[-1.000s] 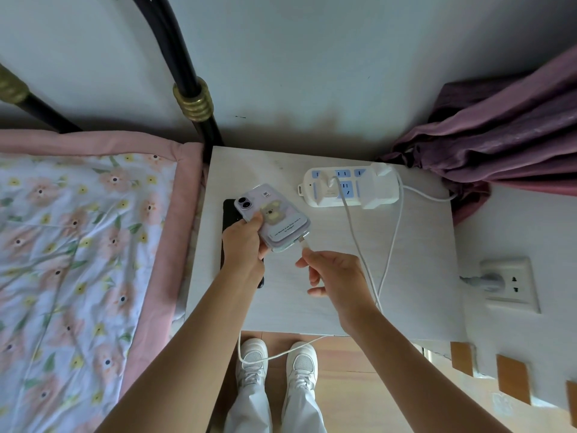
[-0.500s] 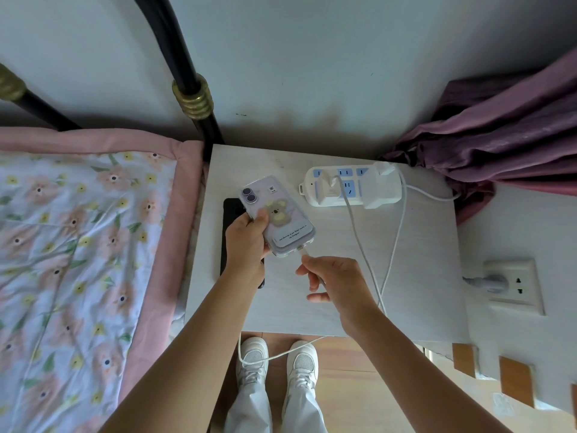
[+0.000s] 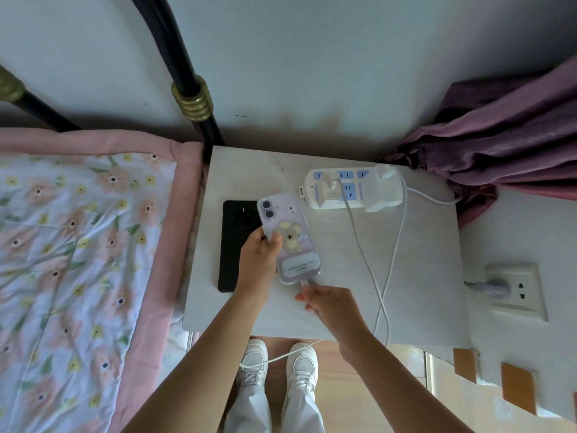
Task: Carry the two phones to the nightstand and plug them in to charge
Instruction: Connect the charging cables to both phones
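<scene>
Pale nightstand (image 3: 421, 276), left hand (image 3: 256, 264) gripping lilac phone (image 3: 288, 239) (koala case), right hand (image 3: 331, 307) pinching cable plug (image 3: 307, 284)

Nightstand (image 3: 421, 245): pale matt wood-grain top.
Lilac phone (image 3: 288, 239) in glossy clear case; black phone (image 3: 235, 232) matt; power strip (image 3: 374, 192) smooth white plastic.

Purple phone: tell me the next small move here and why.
Probably let the right hand release the cable plug, which looks seated in the purple phone, and have the left hand lay that phone flat on the nightstand. The black phone beside it shows no cable yet.
</scene>
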Action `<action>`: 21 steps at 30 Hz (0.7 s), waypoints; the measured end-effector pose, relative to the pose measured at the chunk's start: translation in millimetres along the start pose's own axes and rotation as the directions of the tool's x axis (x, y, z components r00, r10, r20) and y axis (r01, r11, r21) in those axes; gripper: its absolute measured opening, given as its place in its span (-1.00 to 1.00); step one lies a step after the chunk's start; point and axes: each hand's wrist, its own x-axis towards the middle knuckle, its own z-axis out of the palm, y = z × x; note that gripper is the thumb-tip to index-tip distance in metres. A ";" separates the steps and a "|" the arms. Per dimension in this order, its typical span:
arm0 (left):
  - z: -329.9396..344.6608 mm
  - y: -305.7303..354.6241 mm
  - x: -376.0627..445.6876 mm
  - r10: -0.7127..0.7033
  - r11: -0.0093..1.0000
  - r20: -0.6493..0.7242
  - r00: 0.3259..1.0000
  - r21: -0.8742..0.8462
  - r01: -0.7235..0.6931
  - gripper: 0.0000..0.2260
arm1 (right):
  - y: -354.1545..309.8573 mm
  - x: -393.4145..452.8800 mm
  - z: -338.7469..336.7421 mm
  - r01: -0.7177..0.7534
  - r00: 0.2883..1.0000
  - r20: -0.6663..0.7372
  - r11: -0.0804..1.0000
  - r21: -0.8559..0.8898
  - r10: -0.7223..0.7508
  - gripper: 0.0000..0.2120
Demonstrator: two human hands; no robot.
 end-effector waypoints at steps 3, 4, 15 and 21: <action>2.6 -14.2 -0.4 -0.011 0.996 -0.005 1.000 0.093 0.012 -0.73 | 12.0 -0.3 2.1 -0.007 1.000 -0.010 0.994 -0.105 0.006 -0.81; 2.6 -17.6 0.5 -0.014 0.994 -0.012 1.000 0.112 0.015 -0.75 | 14.5 -0.5 3.2 0.003 1.000 -0.022 0.991 -0.137 -0.006 -0.81; 12.8 -10.0 5.0 0.173 0.508 0.048 0.984 0.851 -0.131 -0.69 | 15.4 -1.0 14.3 0.052 0.959 -0.255 0.964 -0.261 -0.121 -0.90; 11.4 -11.9 6.3 0.230 -0.029 0.168 0.959 0.986 -0.166 -0.59 | 15.6 0.9 19.0 0.085 0.937 -0.270 0.894 -0.440 -0.222 -0.79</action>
